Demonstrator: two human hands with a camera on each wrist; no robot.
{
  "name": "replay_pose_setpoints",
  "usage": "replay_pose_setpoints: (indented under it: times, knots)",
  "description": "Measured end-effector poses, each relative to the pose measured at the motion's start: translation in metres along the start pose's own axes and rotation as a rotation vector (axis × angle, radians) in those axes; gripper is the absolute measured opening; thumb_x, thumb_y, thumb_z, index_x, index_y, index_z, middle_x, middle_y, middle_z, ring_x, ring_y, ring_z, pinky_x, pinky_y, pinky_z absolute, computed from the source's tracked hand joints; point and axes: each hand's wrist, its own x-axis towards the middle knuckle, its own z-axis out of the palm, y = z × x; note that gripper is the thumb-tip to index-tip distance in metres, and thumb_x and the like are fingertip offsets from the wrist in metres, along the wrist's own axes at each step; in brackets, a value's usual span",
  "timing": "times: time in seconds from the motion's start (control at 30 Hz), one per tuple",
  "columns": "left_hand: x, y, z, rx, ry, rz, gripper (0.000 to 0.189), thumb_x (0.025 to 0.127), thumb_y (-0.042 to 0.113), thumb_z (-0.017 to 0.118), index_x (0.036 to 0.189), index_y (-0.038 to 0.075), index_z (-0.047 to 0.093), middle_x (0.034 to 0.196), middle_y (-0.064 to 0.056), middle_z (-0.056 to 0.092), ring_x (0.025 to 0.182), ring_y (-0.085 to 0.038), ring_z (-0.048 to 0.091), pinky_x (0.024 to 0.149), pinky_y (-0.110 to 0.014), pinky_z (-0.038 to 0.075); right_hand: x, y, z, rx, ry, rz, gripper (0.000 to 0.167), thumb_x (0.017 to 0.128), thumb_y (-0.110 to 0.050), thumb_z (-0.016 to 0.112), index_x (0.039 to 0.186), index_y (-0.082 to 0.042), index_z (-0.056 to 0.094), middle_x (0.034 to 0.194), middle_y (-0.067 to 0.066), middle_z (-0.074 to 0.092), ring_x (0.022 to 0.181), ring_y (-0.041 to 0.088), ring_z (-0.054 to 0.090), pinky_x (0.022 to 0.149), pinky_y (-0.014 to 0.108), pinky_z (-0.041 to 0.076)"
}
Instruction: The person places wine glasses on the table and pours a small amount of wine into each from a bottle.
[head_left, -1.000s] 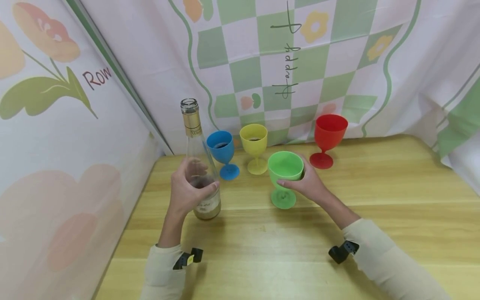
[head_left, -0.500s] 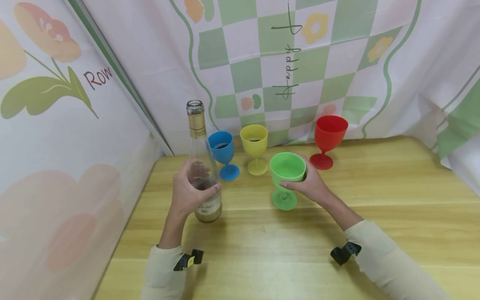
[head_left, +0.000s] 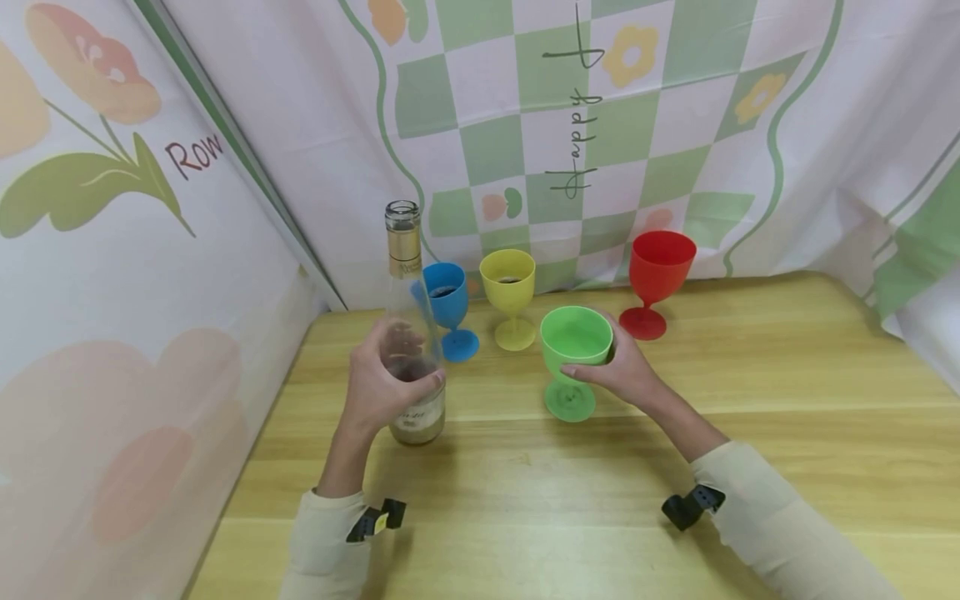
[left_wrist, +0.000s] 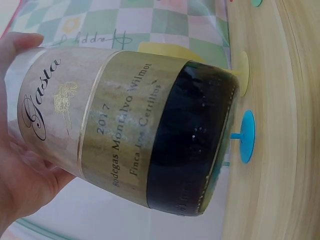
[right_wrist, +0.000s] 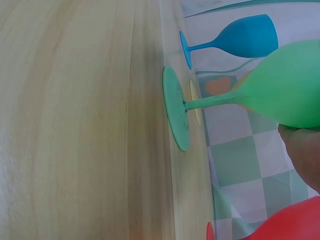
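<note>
Holding bottle (left_wrist: 127,130) and green goblet (head_left: 573,350)

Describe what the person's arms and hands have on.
The left sleeve and right sleeve are pale beige. Each has a black strap with a small black device; a yellow patch marks the left one. The left hand and right hand are bare.

Bottle (head_left: 411,323) in left hand (head_left: 377,379), left of near cup (head_left: 572,348) in right hand (head_left: 624,371); behind them, on table (head_left: 525,508), before cloth (head_left: 487,150), stand left cup (head_left: 452,305), middle cup (head_left: 509,293) and right cup (head_left: 659,273).
</note>
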Motion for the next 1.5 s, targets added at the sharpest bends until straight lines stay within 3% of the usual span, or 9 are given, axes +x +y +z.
replay_pose_setpoints:
  times: [0.4,0.7,0.93,1.17,1.5]
  knots:
    - [0.001,0.002,0.009,0.103,-0.068,0.010,0.056,0.069,0.015,0.088,0.118,0.006,0.061,0.109,-0.015,0.072,0.103,-0.030,0.069,0.090,-0.051,0.058,-0.001,0.001,-0.001,0.001,-0.011,0.008,0.076,0.081,-0.001,0.077,0.147,0.001,0.038,0.137,0.025,0.053,0.115,0.011,0.054,0.092,0.014,0.049]
    - [0.003,0.006,0.015,0.177,-0.158,0.007,0.064,0.070,0.024,0.086,0.127,0.014,0.058,0.111,-0.012,0.072,0.102,-0.027,0.071,0.090,-0.049,0.059,-0.001,0.001,-0.002,0.000,-0.018,0.014,0.076,0.082,-0.002,0.077,0.147,0.000,0.038,0.138,0.024,0.053,0.116,0.012,0.053,0.092,0.016,0.049]
    - [0.007,0.008,0.018,0.229,-0.216,-0.002,0.061,0.069,0.029,0.086,0.122,0.017,0.057,0.109,-0.008,0.072,0.100,-0.024,0.071,0.086,-0.047,0.060,-0.001,0.002,-0.003,0.010,-0.016,0.020,0.076,0.081,-0.001,0.077,0.147,0.001,0.038,0.138,0.024,0.053,0.115,0.011,0.053,0.093,0.016,0.049]
    - [0.009,0.007,0.021,0.298,-0.292,0.002,0.061,0.070,0.032,0.084,0.122,0.016,0.057,0.113,-0.009,0.072,0.102,-0.024,0.071,0.086,-0.047,0.058,-0.001,0.001,-0.004,0.003,-0.022,0.030,0.077,0.082,-0.003,0.078,0.148,-0.001,0.038,0.140,0.023,0.052,0.119,0.018,0.052,0.092,0.016,0.049]
    - [0.014,0.005,0.019,0.411,-0.366,0.025,0.068,0.070,0.037,0.083,0.129,0.018,0.056,0.111,-0.002,0.072,0.098,-0.018,0.067,0.082,-0.040,0.056,-0.001,0.003,-0.003,0.012,-0.028,0.021,0.078,0.081,-0.002,0.078,0.148,-0.001,0.038,0.140,0.023,0.052,0.117,0.013,0.053,0.094,0.016,0.049]
